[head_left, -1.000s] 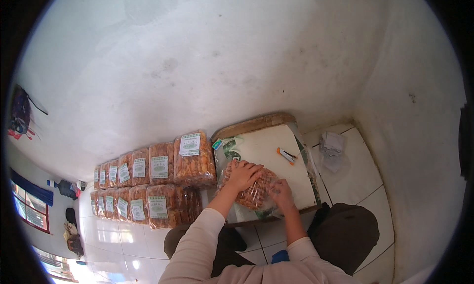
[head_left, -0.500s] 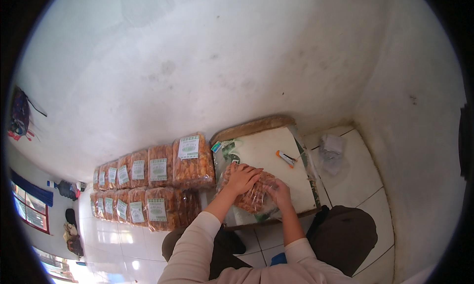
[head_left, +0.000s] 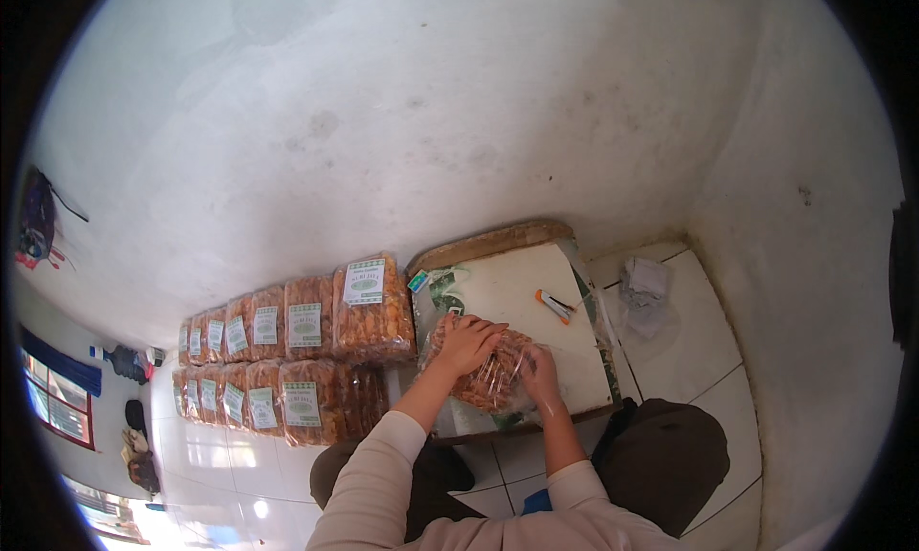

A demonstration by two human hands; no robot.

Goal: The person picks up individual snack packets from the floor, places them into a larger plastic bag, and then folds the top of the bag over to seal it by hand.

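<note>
A clear plastic bag of brown-orange snacks (head_left: pixel 489 370) lies on its side on a low white-topped board (head_left: pixel 507 285) in front of me. My left hand (head_left: pixel 469 345) rests across its upper left part, fingers stretched out and close together over the plastic. At the bag's right end, my right hand (head_left: pixel 542 379) grips the plastic with bent fingers; its fingertips are partly hidden. An orange and black stapler (head_left: pixel 554 307) lies on the board, up and right of the bag. Near the board's left edge is a small green and blue box (head_left: pixel 418 281).
Two rows of filled, labelled snack bags (head_left: pixel 371 312) stand on the tiled floor to the left, against the wall. Folded clear plastic bags (head_left: pixel 646 288) lie on the floor right of the board. The board's raised brown rim (head_left: pixel 498 240) faces the white wall (head_left: pixel 459 120).
My right hand has shifted slightly left and down at the bag's end, its fingers turned more inward. My left hand stays almost in place on the bag.
</note>
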